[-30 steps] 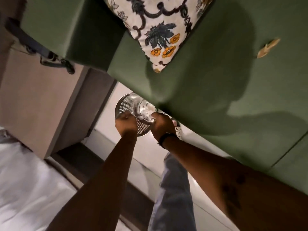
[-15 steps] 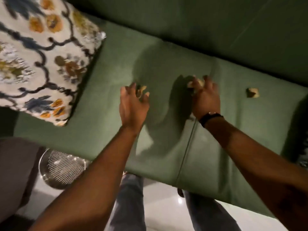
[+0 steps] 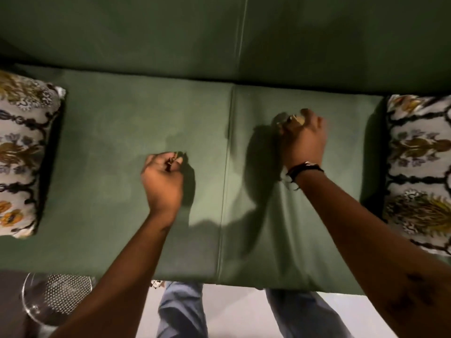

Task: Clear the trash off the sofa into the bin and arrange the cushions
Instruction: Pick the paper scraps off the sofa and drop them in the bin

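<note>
I look down on a green sofa (image 3: 122, 132). My left hand (image 3: 162, 181) is closed over the left seat cushion with a small scrap of trash (image 3: 173, 158) showing between its fingers. Over the right seat cushion my right hand (image 3: 303, 140), with a dark band on its wrist, grips pale crumpled trash (image 3: 297, 118) at its fingertips; the hand is blurred. One floral cushion (image 3: 22, 152) lies at the sofa's left end. A second floral cushion (image 3: 419, 172) lies at the right end. The perforated metal bin (image 3: 56, 298) stands on the floor at the lower left, partly behind my left arm.
A seam (image 3: 225, 181) divides the two seat cushions. My legs in jeans (image 3: 181, 311) stand on the pale floor right against the sofa's front edge. A dark surface borders the bin on the left.
The view has shifted right, so both floral cushions show. My left hand has closed on its scrap. My right hand moved right to the farther scrap, which no longer lies loose on the seat.
</note>
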